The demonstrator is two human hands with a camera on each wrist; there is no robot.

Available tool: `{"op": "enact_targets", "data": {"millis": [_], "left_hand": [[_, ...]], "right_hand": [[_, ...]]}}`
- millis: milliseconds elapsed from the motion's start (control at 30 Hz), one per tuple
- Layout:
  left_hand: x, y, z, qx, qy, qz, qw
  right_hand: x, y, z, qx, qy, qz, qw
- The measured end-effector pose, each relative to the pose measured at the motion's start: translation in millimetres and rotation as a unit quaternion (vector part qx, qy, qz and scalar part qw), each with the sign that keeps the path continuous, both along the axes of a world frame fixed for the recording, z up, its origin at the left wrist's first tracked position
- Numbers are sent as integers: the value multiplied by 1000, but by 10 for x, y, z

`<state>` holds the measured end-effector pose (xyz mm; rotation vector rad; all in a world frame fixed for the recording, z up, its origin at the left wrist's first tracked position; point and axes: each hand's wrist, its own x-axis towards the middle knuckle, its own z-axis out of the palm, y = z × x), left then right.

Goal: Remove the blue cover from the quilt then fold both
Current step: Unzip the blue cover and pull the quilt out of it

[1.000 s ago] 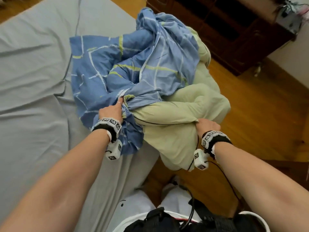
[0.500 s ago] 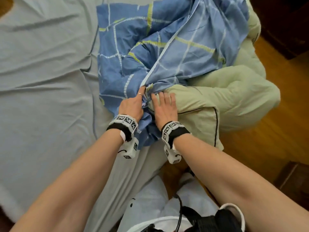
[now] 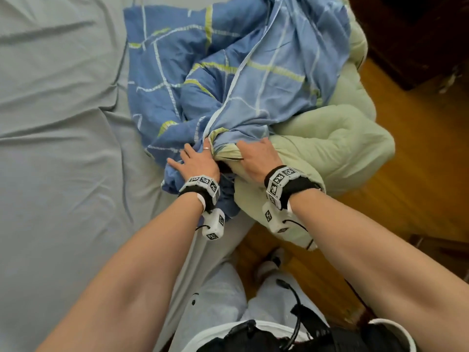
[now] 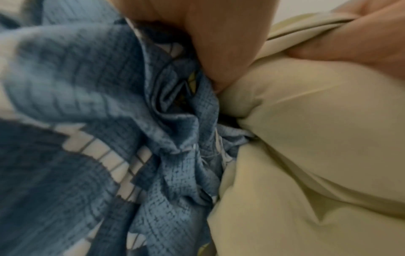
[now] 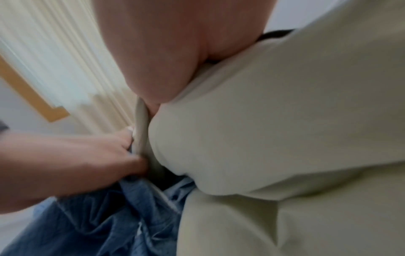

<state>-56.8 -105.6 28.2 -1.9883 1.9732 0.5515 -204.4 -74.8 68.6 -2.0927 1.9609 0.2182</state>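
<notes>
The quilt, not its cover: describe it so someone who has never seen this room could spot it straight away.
Start at the bed with the grey sheet and go to its right edge, where bedding is heaped and spills toward the wooden floor. The quilt is the puffy part on the floor side, gripped by the right hand. It is plain pale green with thin dark piping, unlike the blue, line-patterned cover beside it.

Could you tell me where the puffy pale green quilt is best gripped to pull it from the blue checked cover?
Grip the pale green quilt at its exposed bunched end, from the floor side, where the right hand holds it; the blue checked cover wraps the rest.
</notes>
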Motion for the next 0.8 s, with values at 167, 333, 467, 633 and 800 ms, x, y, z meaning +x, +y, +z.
{"op": "enact_targets", "data": {"millis": [167,333,467,633,800], "left_hand": [[146,-97,38,-30,-33,-51,998],[129,-203,90,-64,-30,-111,991],[65,-308,99,-50,-32,-166,984],[135,-458,162,-49,-46,-150,986],[34,-308,257,-36,-1,-107,994]], "right_hand": [[-557,306,318,-16,42,-68,997],[-1013,792,473,-40,84,-167,982],[-1300,1124,532,-27,119,-205,971],[-1681,1471,530,3,152,-274,949],[-1237,1032,320,41,66,-401,913]]}}
